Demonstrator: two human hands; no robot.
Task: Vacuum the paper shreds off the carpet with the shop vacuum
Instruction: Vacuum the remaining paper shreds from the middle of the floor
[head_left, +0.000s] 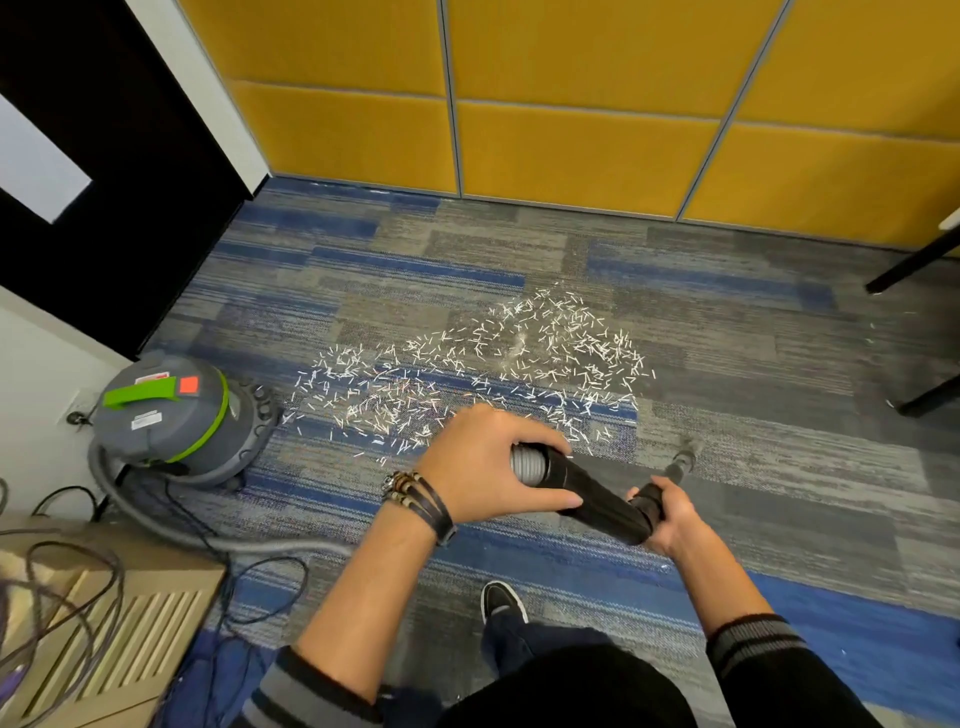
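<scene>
The blue and grey striped carpet (727, 364) fills most of what I see, running up to the yellow padded wall panels (571, 104) ahead of me. White paper shreds (467, 374) lie scattered over the carpet in a wide patch just beyond my hands, none of them under the nozzle. The shop vacuum (171, 415), a grey drum with green trim, stands on the carpet to my left near the wall, and its grey hose (171, 525) curves along the floor toward me. My left hand (483, 467) is wrapped around the joint where the ribbed hose end meets the black handle tube (597, 499). My right hand (670, 519) grips the other end of that tube where the thin wand (680, 465) starts; the wand's tip is blurred, low over bare carpet to the right of the shreds. One dark shoe (501, 603) shows below my arms.
</scene>
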